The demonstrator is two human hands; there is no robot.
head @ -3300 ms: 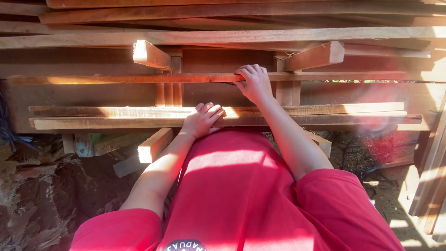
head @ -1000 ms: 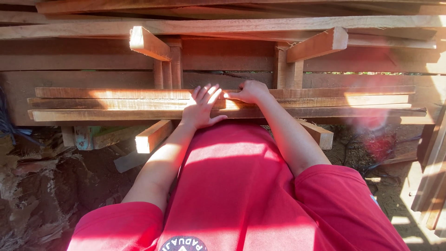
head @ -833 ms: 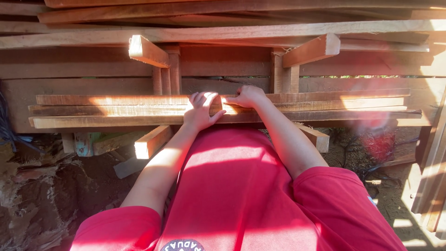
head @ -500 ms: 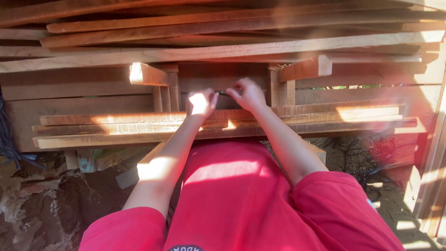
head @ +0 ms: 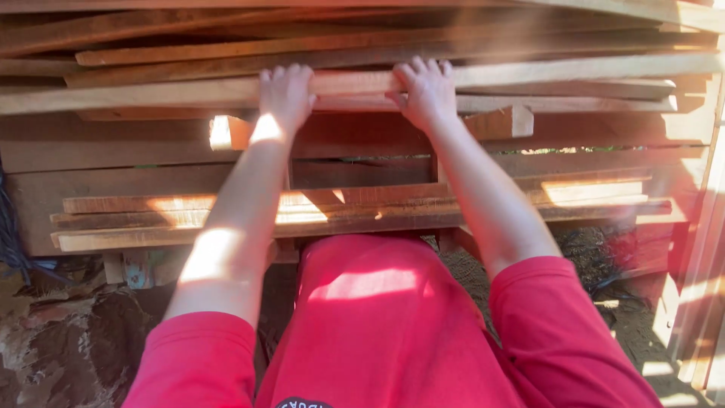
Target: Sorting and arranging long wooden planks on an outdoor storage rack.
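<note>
Two hands grip one long wooden plank [head: 529, 75] that runs nearly the full width of the view, lying flat near the top of a stack of similar boards [head: 226, 49]. The left hand [head: 285, 94] is curled over the plank's near edge at about 11 o'clock from the person's red shirt [head: 370, 325], fingers wrapped over the top face; the right hand [head: 427, 92] clasps the same edge at about 1 o'clock, a short gap of bare wood between the two. Both are closed around the board, not spread. The plank looks stiff, thin for its length and probably fairly heavy, with a dry, rough-sawn surface that should not slip but may splinter. Held this close to its middle it should balance, though the long ends may sag or swing; a wider hold would likely steady it more. At 6 o'clock from the hands, just above the shirt, a lower bundle of planks [head: 362, 215] rests on the timber frame [head: 498, 125], with rough ground [head: 68, 340] at 8 o'clock.
</note>
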